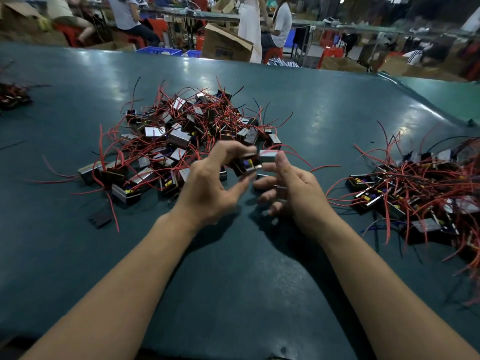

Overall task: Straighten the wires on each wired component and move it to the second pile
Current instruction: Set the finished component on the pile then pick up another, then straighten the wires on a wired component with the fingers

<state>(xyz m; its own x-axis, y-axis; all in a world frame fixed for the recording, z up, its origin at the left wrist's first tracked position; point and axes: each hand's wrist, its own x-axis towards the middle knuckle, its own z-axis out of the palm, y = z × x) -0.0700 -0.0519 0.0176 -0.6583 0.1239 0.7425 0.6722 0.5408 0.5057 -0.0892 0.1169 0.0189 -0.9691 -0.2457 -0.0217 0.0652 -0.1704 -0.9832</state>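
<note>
A big heap of black-and-silver wired components (pixel 179 136) with tangled red wires lies on the table ahead of me. A second pile of such components (pixel 415 193) sits at the right. Between my hands, just above the table, is one component (pixel 249 163) with red wires trailing right. My left hand (pixel 215 183) curls its fingers round the component's left side. My right hand (pixel 288 188) pinches its silver right end with thumb and fingers.
The dark green table (pixel 233 268) stretches all around. A loose black part (pixel 101 218) lies front left, and a small third cluster (pixel 13 97) sits at the far left edge. People, cardboard boxes and blue crates stand beyond the table's far edge.
</note>
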